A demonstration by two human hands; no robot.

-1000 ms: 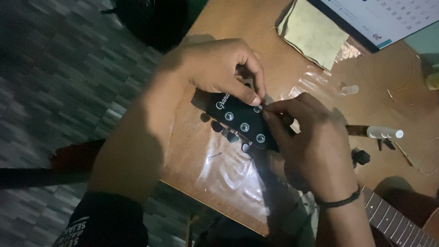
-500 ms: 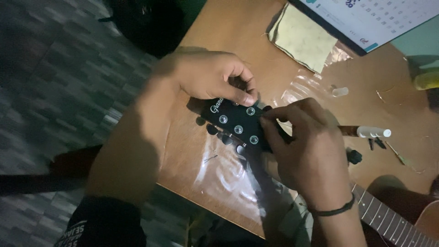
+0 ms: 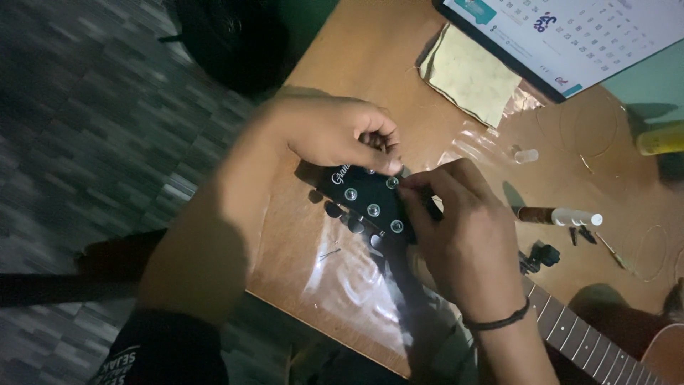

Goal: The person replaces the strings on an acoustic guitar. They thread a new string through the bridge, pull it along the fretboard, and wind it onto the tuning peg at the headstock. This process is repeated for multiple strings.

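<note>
A black guitar headstock (image 3: 367,199) with silver tuning posts lies on a clear plastic sheet (image 3: 342,278) over a wooden table (image 3: 356,57). My left hand (image 3: 335,132) grips the top end of the headstock, fingers pinched at an upper post. My right hand (image 3: 463,228), with a dark band on the wrist, covers the headstock's right side, fingertips at the same post. The guitar neck (image 3: 584,342) with frets runs to the lower right. Whether a string is held is too small to tell.
A yellowish cloth (image 3: 470,75) and a calendar (image 3: 570,36) lie at the table's far side. A small bottle with a white cap (image 3: 559,216), a small clear cap (image 3: 526,155), black small parts (image 3: 541,255) and loose wire (image 3: 645,253) sit right. Dark floor lies left.
Both hands and the headstock have stayed together, fingers shifting slightly at the upper post. The camera view drifted, so the scene sits a little lower and further left.
</note>
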